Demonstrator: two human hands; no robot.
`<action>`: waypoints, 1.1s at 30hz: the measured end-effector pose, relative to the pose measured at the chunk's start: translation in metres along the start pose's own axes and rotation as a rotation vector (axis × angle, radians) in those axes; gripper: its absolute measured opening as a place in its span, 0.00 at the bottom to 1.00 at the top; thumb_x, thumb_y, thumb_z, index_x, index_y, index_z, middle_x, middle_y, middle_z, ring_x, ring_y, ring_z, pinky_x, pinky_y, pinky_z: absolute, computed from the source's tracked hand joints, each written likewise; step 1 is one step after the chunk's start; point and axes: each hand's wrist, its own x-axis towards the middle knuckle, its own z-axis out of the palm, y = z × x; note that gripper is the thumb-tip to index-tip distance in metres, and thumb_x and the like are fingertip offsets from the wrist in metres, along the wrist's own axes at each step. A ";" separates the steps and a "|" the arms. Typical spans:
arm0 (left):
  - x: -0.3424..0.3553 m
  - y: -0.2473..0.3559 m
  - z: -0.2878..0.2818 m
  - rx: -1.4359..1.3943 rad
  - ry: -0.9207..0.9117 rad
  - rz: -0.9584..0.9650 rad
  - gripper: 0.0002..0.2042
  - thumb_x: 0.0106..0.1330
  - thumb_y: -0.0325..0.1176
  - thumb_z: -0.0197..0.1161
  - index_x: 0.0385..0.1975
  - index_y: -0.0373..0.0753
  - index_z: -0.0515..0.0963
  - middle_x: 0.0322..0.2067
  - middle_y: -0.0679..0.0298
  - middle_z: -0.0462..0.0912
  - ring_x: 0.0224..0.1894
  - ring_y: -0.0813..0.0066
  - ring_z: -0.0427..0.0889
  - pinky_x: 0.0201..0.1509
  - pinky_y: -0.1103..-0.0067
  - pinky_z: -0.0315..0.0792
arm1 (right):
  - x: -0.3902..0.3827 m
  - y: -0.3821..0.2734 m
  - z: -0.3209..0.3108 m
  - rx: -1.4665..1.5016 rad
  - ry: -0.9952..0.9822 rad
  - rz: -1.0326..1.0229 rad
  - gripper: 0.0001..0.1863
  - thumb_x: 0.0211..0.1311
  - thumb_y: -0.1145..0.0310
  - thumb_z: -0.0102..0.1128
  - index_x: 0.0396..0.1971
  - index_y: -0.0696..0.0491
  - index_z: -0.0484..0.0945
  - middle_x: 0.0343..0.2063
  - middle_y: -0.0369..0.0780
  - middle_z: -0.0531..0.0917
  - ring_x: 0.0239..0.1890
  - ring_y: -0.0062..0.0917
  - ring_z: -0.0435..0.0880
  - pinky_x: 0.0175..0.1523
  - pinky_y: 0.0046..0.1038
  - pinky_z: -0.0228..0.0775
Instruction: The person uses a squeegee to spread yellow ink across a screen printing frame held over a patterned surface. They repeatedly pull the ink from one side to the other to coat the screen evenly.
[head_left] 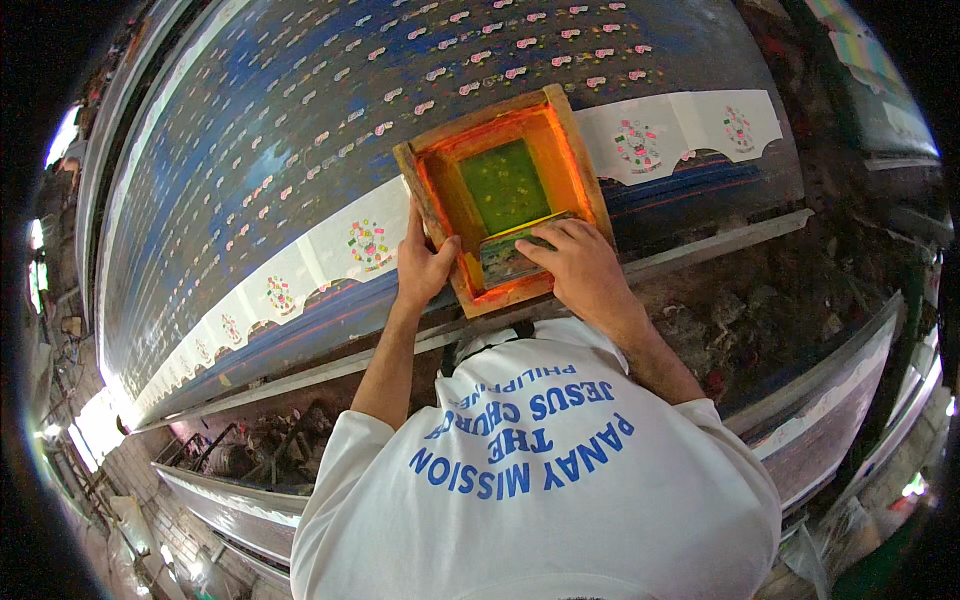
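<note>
A screen-printing frame [584, 150] with wooden sides and orange-stained inner walls lies across a white scalloped strip [686, 118] on a long sloping table. Its green mesh window [503, 187] shows through the middle. My left hand [424, 262] grips the frame's left side near the lower corner, thumb over the edge. Inside the frame, along the near side, is a squeegee [505, 258] with a yellow edge. My right hand [580, 262] is closed over the squeegee's right part, fingers bent across its top. What lies under the frame is hidden.
The dark, blue-stained table [300, 150] carries rows of small pink printed marks. Colourful round prints [367, 243] dot the white strip on both sides of the frame. A narrow ledge [700, 245] runs along the table's near edge. Another long table [825, 425] stands at the lower right.
</note>
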 end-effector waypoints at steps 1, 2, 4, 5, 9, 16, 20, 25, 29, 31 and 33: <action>0.000 0.001 0.000 -0.028 0.000 0.003 0.49 0.68 0.32 0.70 0.87 0.33 0.49 0.46 0.45 0.94 0.40 0.60 0.96 0.45 0.68 0.88 | 0.000 0.000 0.000 0.000 0.014 -0.007 0.24 0.65 0.72 0.65 0.62 0.49 0.89 0.59 0.41 0.86 0.66 0.39 0.82 0.76 0.45 0.70; 0.000 -0.001 0.002 -0.043 0.012 0.013 0.49 0.68 0.32 0.70 0.88 0.34 0.49 0.47 0.45 0.94 0.41 0.59 0.96 0.46 0.68 0.88 | 0.000 0.001 0.001 0.000 0.028 -0.013 0.23 0.65 0.72 0.64 0.61 0.49 0.90 0.58 0.41 0.87 0.65 0.39 0.83 0.75 0.45 0.72; 0.000 -0.005 0.005 -0.079 0.040 0.039 0.50 0.68 0.33 0.70 0.88 0.35 0.49 0.49 0.45 0.94 0.44 0.59 0.96 0.49 0.68 0.88 | 0.004 0.000 -0.007 0.052 -0.025 0.012 0.24 0.64 0.76 0.64 0.60 0.50 0.90 0.57 0.42 0.89 0.64 0.40 0.85 0.74 0.44 0.74; -0.001 -0.008 0.005 -0.027 0.040 0.036 0.50 0.68 0.33 0.70 0.88 0.36 0.49 0.49 0.46 0.94 0.44 0.59 0.96 0.50 0.68 0.88 | 0.009 0.000 -0.016 0.108 -0.093 0.045 0.26 0.63 0.79 0.64 0.61 0.50 0.90 0.57 0.43 0.89 0.63 0.41 0.85 0.73 0.44 0.75; -0.002 0.004 0.000 0.057 0.003 -0.051 0.50 0.68 0.34 0.71 0.88 0.37 0.49 0.49 0.48 0.94 0.45 0.59 0.96 0.51 0.67 0.87 | 0.043 0.017 -0.019 0.122 -0.090 0.010 0.26 0.62 0.82 0.64 0.60 0.53 0.90 0.53 0.45 0.92 0.60 0.43 0.88 0.70 0.44 0.78; -0.003 0.020 -0.007 0.041 -0.055 -0.125 0.50 0.71 0.37 0.72 0.89 0.39 0.47 0.45 0.51 0.95 0.43 0.58 0.96 0.49 0.67 0.87 | 0.148 0.039 -0.018 0.012 -0.014 -0.068 0.24 0.66 0.79 0.64 0.61 0.49 0.90 0.53 0.47 0.92 0.58 0.44 0.89 0.67 0.47 0.80; -0.006 0.010 -0.011 -0.069 -0.103 -0.187 0.42 0.82 0.45 0.63 0.89 0.41 0.49 0.29 0.52 0.91 0.25 0.64 0.90 0.32 0.69 0.84 | 0.148 0.028 -0.027 -0.012 -0.175 -0.015 0.23 0.69 0.78 0.63 0.60 0.45 0.91 0.53 0.46 0.92 0.56 0.44 0.90 0.68 0.47 0.80; -0.010 0.019 -0.008 -0.028 -0.061 -0.138 0.36 0.89 0.49 0.51 0.89 0.40 0.49 0.25 0.52 0.88 0.20 0.63 0.87 0.27 0.67 0.82 | 0.083 0.012 -0.026 -0.067 -0.352 -0.094 0.24 0.66 0.78 0.63 0.60 0.46 0.91 0.55 0.44 0.91 0.60 0.42 0.87 0.72 0.42 0.78; -0.010 0.012 -0.010 0.052 -0.075 -0.092 0.36 0.90 0.50 0.50 0.88 0.40 0.49 0.27 0.47 0.89 0.22 0.57 0.89 0.28 0.64 0.82 | 0.031 0.011 -0.009 0.001 -0.108 -0.206 0.21 0.65 0.76 0.62 0.56 0.47 0.93 0.52 0.43 0.91 0.61 0.39 0.86 0.71 0.43 0.76; -0.010 0.014 -0.010 0.046 -0.077 -0.097 0.36 0.90 0.50 0.50 0.88 0.39 0.50 0.29 0.45 0.89 0.23 0.52 0.89 0.29 0.61 0.82 | 0.035 0.011 -0.013 0.062 -0.199 -0.128 0.26 0.61 0.82 0.61 0.57 0.48 0.92 0.56 0.42 0.91 0.64 0.40 0.85 0.74 0.43 0.75; -0.009 0.018 -0.011 0.080 -0.080 -0.069 0.36 0.89 0.50 0.51 0.87 0.36 0.52 0.29 0.43 0.90 0.24 0.48 0.90 0.31 0.59 0.82 | 0.045 0.013 -0.020 0.061 -0.196 -0.085 0.29 0.60 0.86 0.60 0.58 0.48 0.92 0.57 0.42 0.91 0.65 0.41 0.85 0.75 0.43 0.74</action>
